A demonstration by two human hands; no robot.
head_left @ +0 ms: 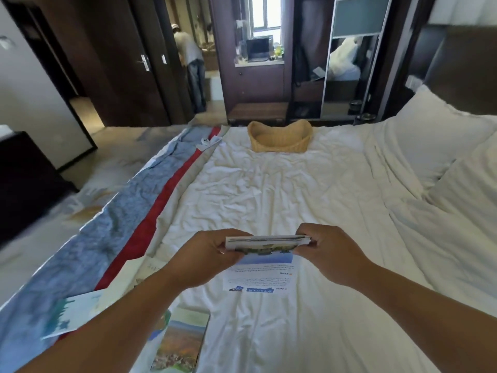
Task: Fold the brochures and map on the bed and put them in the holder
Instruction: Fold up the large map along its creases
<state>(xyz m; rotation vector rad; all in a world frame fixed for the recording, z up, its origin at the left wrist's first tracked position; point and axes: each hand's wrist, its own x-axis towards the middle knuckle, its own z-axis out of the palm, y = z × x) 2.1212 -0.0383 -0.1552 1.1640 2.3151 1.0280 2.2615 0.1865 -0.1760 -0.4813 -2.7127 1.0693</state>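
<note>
Both hands hold one brochure (265, 261) just above the white bed (269, 189). My left hand (212, 254) pinches its left end and my right hand (330, 251) its right end. The brochure's top part is folded over toward me, while the lower printed panel hangs down onto the sheet. A woven wicker holder (279, 138) sits empty at the far edge of the bed. Near me on the left lie a landscape brochure (180, 343), a pale blue-green leaflet (72, 313) and another sheet (142, 270) partly under my left forearm.
A blue and red runner (129, 211) lies along the bed's left side with small white items (209, 142) at its far end. Pillows (435, 135) are piled at the right. A dark wardrobe (269, 63) stands beyond the bed; a person (191, 65) stands in the doorway.
</note>
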